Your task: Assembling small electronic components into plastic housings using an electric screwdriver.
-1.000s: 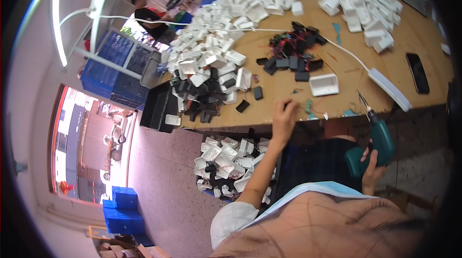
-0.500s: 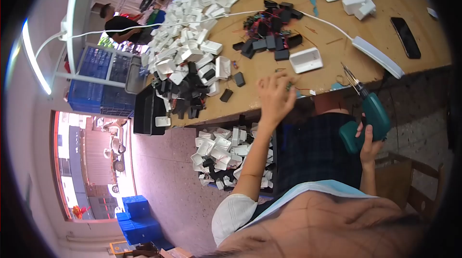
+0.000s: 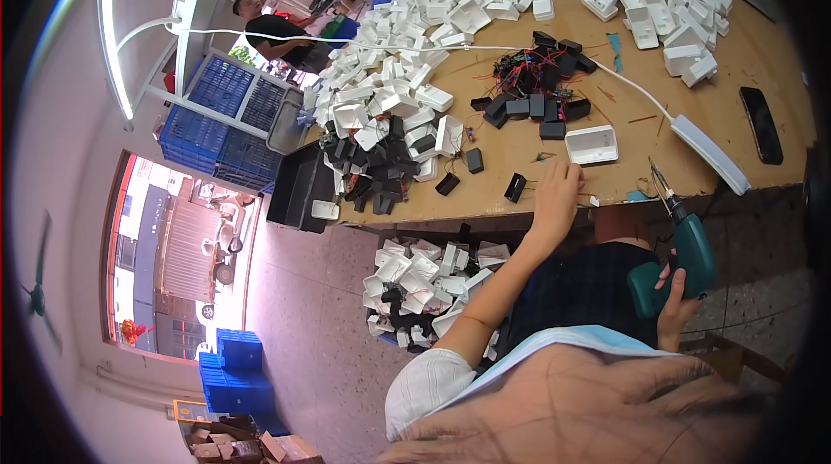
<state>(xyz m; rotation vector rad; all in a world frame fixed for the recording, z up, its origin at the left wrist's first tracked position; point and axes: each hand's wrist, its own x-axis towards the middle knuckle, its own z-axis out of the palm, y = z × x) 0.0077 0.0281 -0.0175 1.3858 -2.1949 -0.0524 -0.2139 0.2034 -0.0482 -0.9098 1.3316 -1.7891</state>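
Note:
My left hand (image 3: 558, 200) is at the table's near edge, its fingers bent together and pointing down. Whatever the fingertips pinch is hidden behind them. A small open black case (image 3: 515, 188) stands just left of these fingers, with thin wires between it and the hand. Beyond the fingertips lies an empty white plastic housing (image 3: 592, 146). In my right hand (image 3: 676, 295) is a green soldering gun (image 3: 692, 252), gripped by its handle, its metal tip pointing up toward the table edge.
Small black cases with red wires (image 3: 545, 87) lie mid-table. White housings (image 3: 407, 74) are heaped at left and back. A lamp with a white cord (image 3: 710, 154) and a phone (image 3: 762, 125) lie at right. Below the table is a full crate (image 3: 415, 286). A person (image 3: 281, 35) stands far left.
The whole view has shifted. My left fingers have turned downward; the small green part seen at them before is now hidden. The black case beside them has come into sight. My right hand still grips the soldering gun.

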